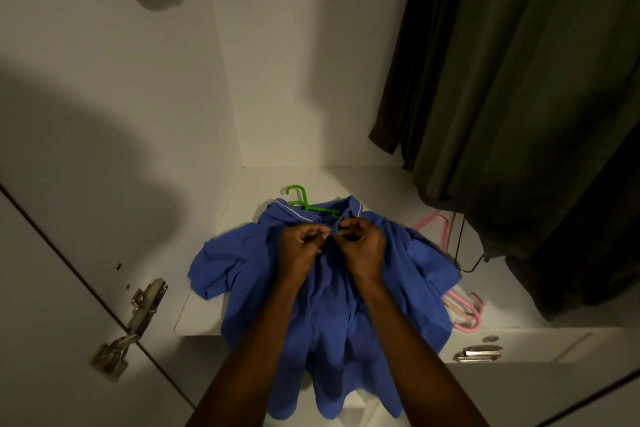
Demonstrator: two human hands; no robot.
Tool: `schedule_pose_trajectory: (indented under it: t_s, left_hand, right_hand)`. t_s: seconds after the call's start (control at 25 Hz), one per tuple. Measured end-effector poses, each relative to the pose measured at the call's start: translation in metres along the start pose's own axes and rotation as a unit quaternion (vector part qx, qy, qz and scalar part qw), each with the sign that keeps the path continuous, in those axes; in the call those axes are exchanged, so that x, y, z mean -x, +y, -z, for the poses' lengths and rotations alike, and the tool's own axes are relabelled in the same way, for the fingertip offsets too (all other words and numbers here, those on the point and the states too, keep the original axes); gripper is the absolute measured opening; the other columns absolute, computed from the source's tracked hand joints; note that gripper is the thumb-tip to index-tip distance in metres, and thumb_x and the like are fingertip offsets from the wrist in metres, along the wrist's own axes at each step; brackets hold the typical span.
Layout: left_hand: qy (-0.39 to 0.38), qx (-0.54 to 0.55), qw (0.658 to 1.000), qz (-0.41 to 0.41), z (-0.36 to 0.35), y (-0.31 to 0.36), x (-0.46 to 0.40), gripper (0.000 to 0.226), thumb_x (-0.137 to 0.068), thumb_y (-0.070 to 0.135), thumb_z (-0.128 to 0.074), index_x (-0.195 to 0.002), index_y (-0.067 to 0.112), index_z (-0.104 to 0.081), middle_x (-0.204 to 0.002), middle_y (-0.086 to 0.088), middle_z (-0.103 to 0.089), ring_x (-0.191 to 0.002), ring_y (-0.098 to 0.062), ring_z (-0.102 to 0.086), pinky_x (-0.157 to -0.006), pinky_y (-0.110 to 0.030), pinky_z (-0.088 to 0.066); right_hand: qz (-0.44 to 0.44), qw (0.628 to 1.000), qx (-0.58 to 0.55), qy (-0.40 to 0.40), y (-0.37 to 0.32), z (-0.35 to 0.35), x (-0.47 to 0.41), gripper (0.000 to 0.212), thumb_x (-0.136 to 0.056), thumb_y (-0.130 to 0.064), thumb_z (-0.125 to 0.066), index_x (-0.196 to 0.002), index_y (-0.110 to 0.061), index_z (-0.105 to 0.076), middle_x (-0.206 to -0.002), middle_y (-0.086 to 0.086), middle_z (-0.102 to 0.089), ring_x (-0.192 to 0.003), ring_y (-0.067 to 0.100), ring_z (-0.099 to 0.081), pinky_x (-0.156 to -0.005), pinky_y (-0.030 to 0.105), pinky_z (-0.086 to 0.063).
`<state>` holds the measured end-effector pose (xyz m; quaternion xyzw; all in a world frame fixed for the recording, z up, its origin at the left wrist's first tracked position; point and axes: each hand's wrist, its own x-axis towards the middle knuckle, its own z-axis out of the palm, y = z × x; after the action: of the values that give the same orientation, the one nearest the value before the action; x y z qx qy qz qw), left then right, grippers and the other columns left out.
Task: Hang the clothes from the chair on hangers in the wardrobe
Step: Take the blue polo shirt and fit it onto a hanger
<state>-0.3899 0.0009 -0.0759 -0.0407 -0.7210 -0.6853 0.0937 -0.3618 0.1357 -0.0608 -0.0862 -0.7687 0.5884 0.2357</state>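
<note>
both hands, left hand (pixel 300 250) and right hand (pixel 360 246), pinch the soft, light blue shirt (pixel 332 315) at its placket, just at 6 o'clock of the collar, likely the best grip beside the green hanger (pixel 304 202).

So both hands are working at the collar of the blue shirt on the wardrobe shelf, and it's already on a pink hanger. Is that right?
Not quite: the hanger in the blue shirt is green, not pink. The head view shows its hook sticking out past the collar. The pink hangers lie loose on the wardrobe shelf to the right. The left hand and right hand do pinch the fabric at the collar.
</note>
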Motion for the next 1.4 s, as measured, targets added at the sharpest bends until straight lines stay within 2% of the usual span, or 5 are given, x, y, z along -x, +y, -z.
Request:
schedule_pose_trajectory:
  t_s: [0.24,0.56,0.84,1.16,1.4]
  left_hand:
    - [-0.004,-0.019,1.0,-0.007,0.004,-0.003,0.001,0.021,-0.084,-0.004,-0.071,-0.098,0.009,-0.082,-0.091,-0.003,-0.08,-0.086,-0.022,-0.076,-0.085,-0.043,-0.062]
    - [-0.014,0.022,0.999,0.034,0.006,-0.004,0.003,0.013,-0.082,0.004,-0.082,-0.095,0.003,-0.078,-0.091,-0.013,-0.078,-0.088,-0.034,-0.076,-0.087,-0.05,-0.061]
    - [-0.021,-0.049,0.998,0.027,0.007,0.004,0.004,0.016,-0.083,-0.002,-0.078,-0.097,0.006,-0.073,-0.09,-0.01,-0.076,-0.082,-0.022,-0.074,-0.077,-0.034,-0.061]
    - [0.077,-0.198,0.973,0.094,-0.004,0.016,-0.022,0.026,-0.093,0.016,-0.067,-0.074,0.001,-0.074,-0.069,-0.012,-0.073,-0.057,-0.028,-0.07,-0.057,-0.047,-0.062]
    - [0.083,-0.389,0.914,0.082,-0.019,0.017,-0.036,0.017,-0.086,0.036,-0.074,-0.085,0.02,-0.077,-0.089,-0.002,-0.076,-0.08,-0.026,-0.071,-0.06,-0.034,-0.056]
  right_hand:
    - [-0.024,0.999,-0.04,-0.027,0.006,-0.001,-0.001,0.018,-0.077,0.005,-0.082,-0.08,-0.011,-0.073,-0.075,0.005,-0.076,-0.071,0.023,-0.075,-0.069,0.048,-0.064]
    - [0.0,0.999,0.033,-0.012,0.007,-0.003,-0.004,0.038,-0.064,-0.009,-0.095,-0.072,-0.028,-0.063,-0.074,-0.001,-0.073,-0.068,0.015,-0.072,-0.064,0.035,-0.061]
    - [-0.146,0.981,-0.095,-0.086,-0.004,0.01,-0.011,0.018,-0.077,0.012,-0.08,-0.083,-0.001,-0.068,-0.069,0.013,-0.072,-0.062,0.024,-0.069,-0.062,0.033,-0.058]
    - [-0.21,0.977,-0.007,-0.04,-0.017,0.002,-0.037,0.05,-0.074,-0.05,-0.085,-0.066,-0.006,-0.065,-0.056,0.009,-0.067,-0.047,0.027,-0.063,-0.044,0.028,-0.045]
    - [-0.316,0.935,0.028,-0.159,-0.006,-0.006,-0.062,0.023,-0.094,-0.013,-0.067,-0.078,0.003,-0.062,-0.063,0.014,-0.062,-0.048,0.022,-0.062,-0.042,0.027,-0.05]
